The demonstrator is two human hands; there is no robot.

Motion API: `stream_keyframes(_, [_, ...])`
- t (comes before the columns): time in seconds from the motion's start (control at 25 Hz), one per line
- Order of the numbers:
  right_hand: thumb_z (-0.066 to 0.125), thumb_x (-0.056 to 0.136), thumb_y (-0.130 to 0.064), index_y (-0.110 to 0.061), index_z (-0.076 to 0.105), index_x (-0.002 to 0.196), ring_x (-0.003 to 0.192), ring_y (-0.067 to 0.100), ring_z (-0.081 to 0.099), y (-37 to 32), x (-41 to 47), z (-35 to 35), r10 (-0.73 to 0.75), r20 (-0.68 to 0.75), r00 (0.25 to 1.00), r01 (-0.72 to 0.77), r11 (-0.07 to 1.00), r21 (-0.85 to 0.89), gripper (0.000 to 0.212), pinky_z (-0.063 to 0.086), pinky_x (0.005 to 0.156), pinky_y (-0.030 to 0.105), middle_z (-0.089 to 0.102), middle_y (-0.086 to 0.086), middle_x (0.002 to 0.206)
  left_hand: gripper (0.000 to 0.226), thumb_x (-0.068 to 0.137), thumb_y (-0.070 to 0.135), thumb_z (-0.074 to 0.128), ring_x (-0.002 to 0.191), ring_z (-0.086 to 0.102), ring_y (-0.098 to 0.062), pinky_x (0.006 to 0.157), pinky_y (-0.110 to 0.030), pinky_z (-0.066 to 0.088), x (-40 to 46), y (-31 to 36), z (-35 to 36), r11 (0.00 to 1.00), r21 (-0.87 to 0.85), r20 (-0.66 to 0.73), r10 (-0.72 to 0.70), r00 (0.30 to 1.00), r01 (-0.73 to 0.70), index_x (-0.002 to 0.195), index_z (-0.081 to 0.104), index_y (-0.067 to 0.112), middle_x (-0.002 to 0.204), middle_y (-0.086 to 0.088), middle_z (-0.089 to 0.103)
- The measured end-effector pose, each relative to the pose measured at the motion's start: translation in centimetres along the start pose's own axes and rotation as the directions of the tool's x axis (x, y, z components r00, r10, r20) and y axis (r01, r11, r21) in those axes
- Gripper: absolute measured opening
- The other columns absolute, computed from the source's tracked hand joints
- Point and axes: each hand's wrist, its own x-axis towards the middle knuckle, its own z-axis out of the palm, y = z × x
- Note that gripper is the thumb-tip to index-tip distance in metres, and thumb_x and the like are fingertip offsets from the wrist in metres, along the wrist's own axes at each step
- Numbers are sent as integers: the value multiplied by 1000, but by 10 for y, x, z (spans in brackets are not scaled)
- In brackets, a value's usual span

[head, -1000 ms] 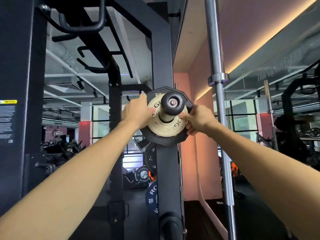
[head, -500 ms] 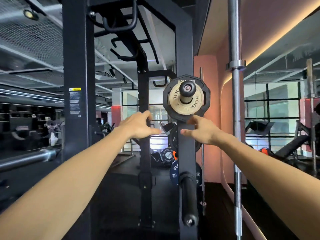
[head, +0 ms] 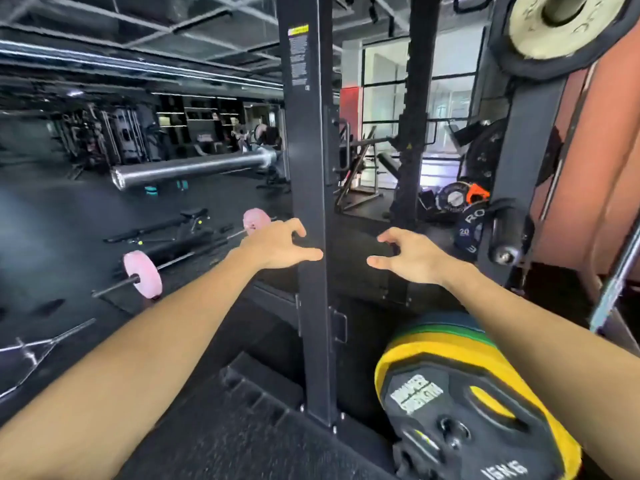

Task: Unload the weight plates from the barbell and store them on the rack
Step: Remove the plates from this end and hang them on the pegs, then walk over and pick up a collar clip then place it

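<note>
My left hand [head: 277, 245] and my right hand [head: 412, 256] hover empty with fingers apart, on either side of a black rack upright [head: 308, 188]. The small gold plate [head: 554, 26] sits on a rack storage peg at the top right, in front of a black plate [head: 512, 60]. A bare steel barbell sleeve [head: 190, 169] sticks out to the left of the upright. A stack of plates, black, yellow [head: 408, 355] and green, stands on a low peg at the bottom right. A bare storage peg [head: 505, 237] juts from the right post.
A barbell with pink plates [head: 143, 273] lies on the black floor at left, beside a bench [head: 180, 223]. A blue 20 plate [head: 465, 230] hangs low behind the right post. A steel bar [head: 616, 271] leans at the right edge. More racks stand in the background.
Both hands let go of the gold plate on its peg and dropped away from it. My view swung down and to the left, bringing the barbell sleeve and the floor into sight.
</note>
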Motion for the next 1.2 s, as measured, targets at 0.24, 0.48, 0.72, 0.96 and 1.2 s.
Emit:
stream_keyframes(0.24, [64,78,-62,-31,50,133,129,21,48,-22,-48,165,59,275,960,-75,996,50,64,36,110,40,50,-4,142,63,70,72,63,117,54,-21,99,-39,44,-96,-127,105,957,-124,221,-231,948,262,122,52,38,130,1,56])
stream_keyframes(0.48, [61,83,-59,-26,47,138,129,23,48,-31,-148,328,151,639,754,-176,984,-25,66,39,105,34,48,2,145,69,74,68,66,102,57,-19,88,-34,45,-228,-229,215,840,-142,498,-397,771,524,129,52,28,118,-1,59])
stream_keyframes(0.72, [62,90,-43,-10,44,141,130,25,47,-30,-273,439,219,864,454,-201,970,-140,63,38,104,30,46,10,146,58,84,52,67,104,56,-20,81,-25,41,-383,-273,303,683,-101,731,-442,520,723,126,55,13,125,-3,59])
stream_keyframes(0.96, [60,92,-38,-8,60,122,113,25,59,-25,-341,483,296,936,189,-73,955,-287,42,45,92,30,61,12,127,48,91,57,52,104,56,-17,87,-25,38,-495,-281,352,578,-21,871,-390,299,816,114,64,18,119,-2,65])
stream_keyframes(1.2, [59,93,-32,-8,62,118,101,25,61,-68,-297,515,287,925,251,-78,958,-276,35,46,89,31,64,12,119,55,94,50,50,101,57,-27,89,-37,48,-491,-353,338,568,-1,861,-419,290,823,115,61,1,118,-15,61])
